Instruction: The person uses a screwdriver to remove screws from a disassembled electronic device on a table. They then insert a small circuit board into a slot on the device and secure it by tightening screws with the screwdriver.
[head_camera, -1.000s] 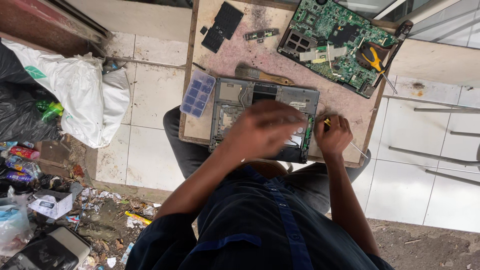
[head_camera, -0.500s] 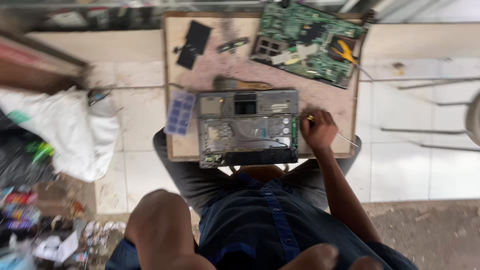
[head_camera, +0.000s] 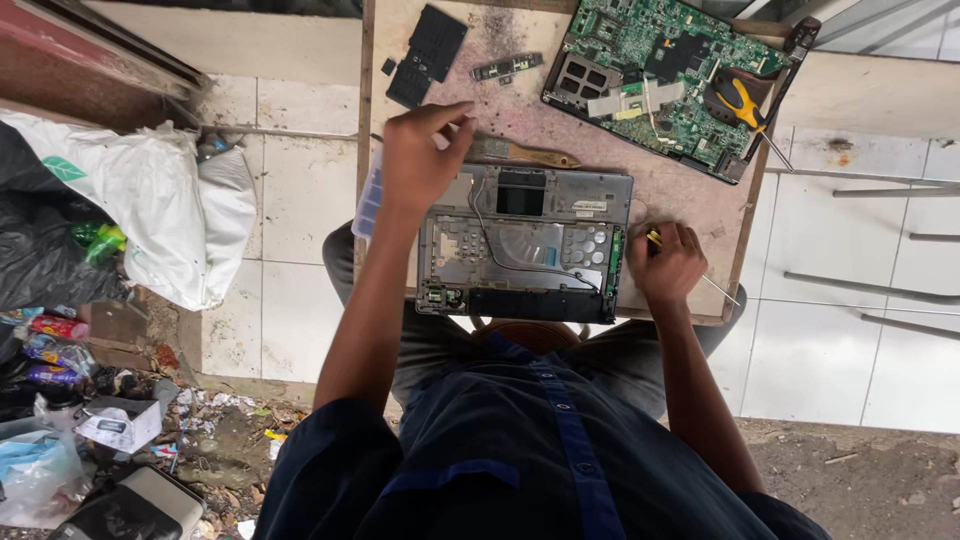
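Two hands flank the opened laptop chassis (head_camera: 523, 243) on the board: the left hand (head_camera: 418, 160) hovers loose-fingered over its corner, the right hand (head_camera: 668, 262) clenches a screwdriver (head_camera: 712, 283) ready beside it

The left hand (head_camera: 418, 160) hides part of the clear plastic box (head_camera: 367, 205); the circuit board (head_camera: 660, 70) runs off the top edge.

Just one camera here, sitting on the person's head and looking almost straight down over their chest and lap. It's framing the small tabletop (head_camera: 690, 200) in the upper middle, close enough that both hands (head_camera: 420, 165) are reaching into the picture from the bottom. The white floor tiles (head_camera: 860, 340) are showing on the right and a heap of bags (head_camera: 120, 220) on the left, so there's no second view overlapping with it
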